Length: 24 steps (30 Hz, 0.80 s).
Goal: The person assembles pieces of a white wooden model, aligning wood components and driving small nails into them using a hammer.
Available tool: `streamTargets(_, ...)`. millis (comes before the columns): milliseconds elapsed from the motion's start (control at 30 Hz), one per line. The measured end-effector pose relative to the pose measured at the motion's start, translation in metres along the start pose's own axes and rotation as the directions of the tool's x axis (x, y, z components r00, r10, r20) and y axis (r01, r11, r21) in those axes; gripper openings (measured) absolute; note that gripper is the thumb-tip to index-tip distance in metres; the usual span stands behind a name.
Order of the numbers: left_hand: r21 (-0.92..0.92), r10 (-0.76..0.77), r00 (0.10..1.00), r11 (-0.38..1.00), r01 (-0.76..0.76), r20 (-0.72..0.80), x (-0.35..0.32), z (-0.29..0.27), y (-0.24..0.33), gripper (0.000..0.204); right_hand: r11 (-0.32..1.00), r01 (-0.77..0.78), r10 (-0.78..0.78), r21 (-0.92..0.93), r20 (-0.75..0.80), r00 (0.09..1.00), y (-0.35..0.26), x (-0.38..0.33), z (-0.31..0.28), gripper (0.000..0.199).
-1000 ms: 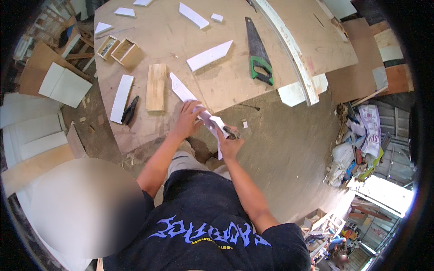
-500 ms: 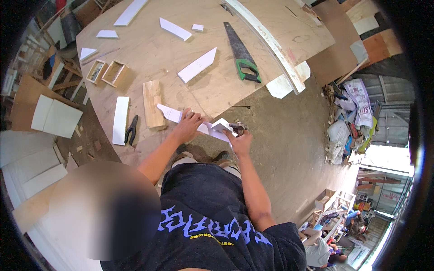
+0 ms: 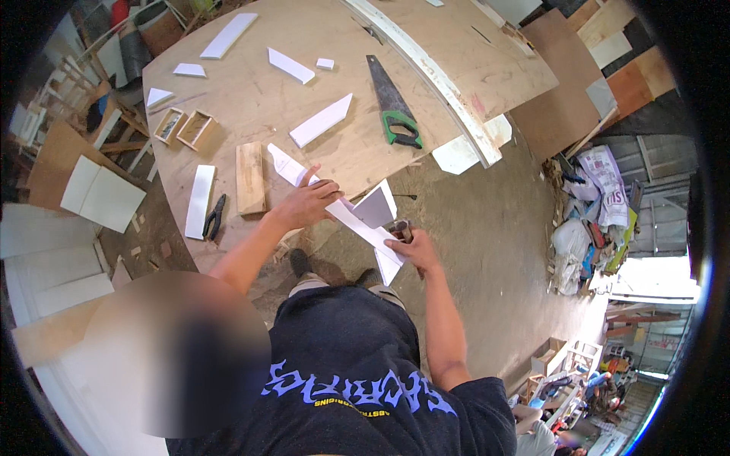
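A long white board [image 3: 351, 220] with a shaped far end slants across the table's near edge and beyond it. A short white piece [image 3: 378, 205] stands up from its side, and another white piece [image 3: 389, 267] shows at its near end. My left hand [image 3: 308, 204] grips the board at its middle, fingers over the top. In my right hand [image 3: 420, 251] is a hammer [image 3: 401, 228], its head by the fingers, while the thumb presses on the board's near end. A plain wooden block [image 3: 249, 178] lies left of the board.
On the plywood table [image 3: 251, 99] lie a green-handled saw [image 3: 392, 99], black pliers [image 3: 215, 217], two small wooden boxes [image 3: 182, 128], one holding small metal pieces, and several cut white pieces [image 3: 321, 120]. A long white curved strip [image 3: 433, 80] crosses the right side. People sit at lower right.
The white board has swung so its near end sits lower and closer to me, and its standing piece shows larger. Both hands stay on it; the right moved down and right with the hammer.
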<state>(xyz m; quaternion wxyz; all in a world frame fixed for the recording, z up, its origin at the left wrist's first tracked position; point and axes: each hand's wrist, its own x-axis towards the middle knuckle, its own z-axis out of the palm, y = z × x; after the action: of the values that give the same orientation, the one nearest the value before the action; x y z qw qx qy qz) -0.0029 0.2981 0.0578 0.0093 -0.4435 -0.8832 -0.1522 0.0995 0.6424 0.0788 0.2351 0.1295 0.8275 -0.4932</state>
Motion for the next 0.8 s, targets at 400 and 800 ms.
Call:
streamTargets(400, -0.979, -0.82, 0.552, -0.046, 0.199, 0.151, -0.016, 0.127, 0.205, 0.054, 0.722, 0.029, 0.012, 0.691, -0.055, 0.998, 0.07, -0.006, 0.074, 0.046)
streamTargets(800, -0.858, -0.819, 0.515, 0.056, 0.511, 0.253, -0.101, 0.057, 0.181, 0.058, 0.822, 0.312, -0.225, 0.476, -0.232, 0.946, 0.058, 0.017, 0.049, 0.025)
